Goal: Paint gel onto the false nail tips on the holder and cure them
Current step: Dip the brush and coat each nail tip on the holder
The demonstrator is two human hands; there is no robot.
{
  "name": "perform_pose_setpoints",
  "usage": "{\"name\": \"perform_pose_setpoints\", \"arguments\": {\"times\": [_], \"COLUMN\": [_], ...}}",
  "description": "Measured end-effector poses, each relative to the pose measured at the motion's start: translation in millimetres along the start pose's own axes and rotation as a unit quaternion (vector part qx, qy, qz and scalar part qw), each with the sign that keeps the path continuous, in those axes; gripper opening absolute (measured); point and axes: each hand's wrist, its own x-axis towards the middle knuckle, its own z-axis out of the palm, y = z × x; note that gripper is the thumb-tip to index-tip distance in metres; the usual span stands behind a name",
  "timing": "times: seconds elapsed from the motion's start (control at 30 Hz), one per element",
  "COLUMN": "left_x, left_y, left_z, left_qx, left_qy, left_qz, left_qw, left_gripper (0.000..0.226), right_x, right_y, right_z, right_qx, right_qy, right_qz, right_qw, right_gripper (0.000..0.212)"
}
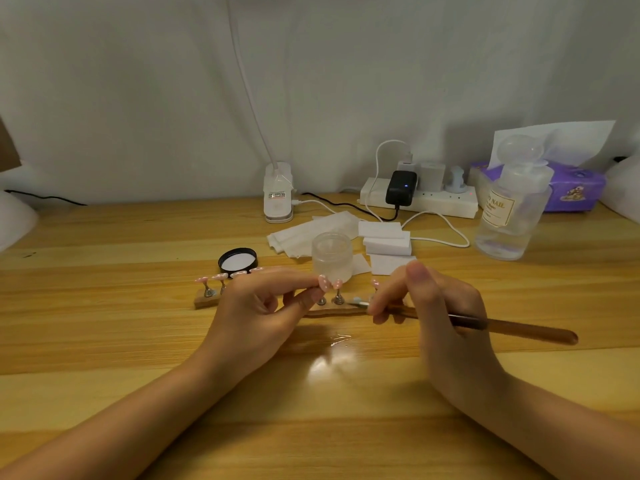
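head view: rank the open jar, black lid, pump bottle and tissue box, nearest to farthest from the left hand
1. Open jar: just beyond the left hand and its fingers.
2. Black lid: behind the hand, slightly to its left; close to the jar's rank.
3. Pump bottle: far right.
4. Tissue box: right rear, by the wall.

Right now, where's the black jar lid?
In the head view, the black jar lid lies on the table left of the clear jar, just behind the nail holder's left end.

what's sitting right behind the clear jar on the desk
Behind the clear jar lie flat white wipes and stacked white blocks. The jar covers part of the wipes; anything under that part is hidden.
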Motion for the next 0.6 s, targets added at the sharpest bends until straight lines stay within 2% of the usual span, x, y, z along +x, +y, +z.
{"name": "perform_pose_setpoints", "arguments": {"times": [0.1,0.27,0.33,0.43,0.53,0.6], "left_x": [0.0,-0.2,-0.4,-0.8,-0.5,-0.9], "left_y": [-0.5,0.6,0.5,-1.2,-2.1,-2.4], "left_z": [0.2,0.3,1.0,1.2,1.2,1.7], "left_qx": [-0.003,-0.012,-0.009,0.006,0.015,0.007], "left_qy": [-0.002,0.001,0.006,-0.006,-0.012,-0.015], "left_qz": [0.007,0.032,0.044,0.076,0.091,0.096], "left_qw": [1.0,0.999,0.999,0.997,0.996,0.995], "left_gripper": [0.019,0.019,0.019,0.021,0.025,0.023], "right_x": [3.3,2.4,3.4,7.4,8.2,8.0], "right_y": [-0.4,-0.1,0.5,0.7,3.4,3.5], "right_z": [0.8,-0.2,-0.5,1.1,3.3,4.1], "right_qx": [-0.03,0.031,-0.003,-0.115,-0.168,-0.172], "right_qy": [0.001,-0.005,-0.012,-0.031,-0.058,-0.07], "right_qz": [-0.034,0.005,-0.003,-0.04,-0.045,-0.048], "right_qw": [0.999,1.0,1.0,0.992,0.983,0.981], "right_gripper": [0.038,0.045,0.036,0.012,0.029,0.032]}}
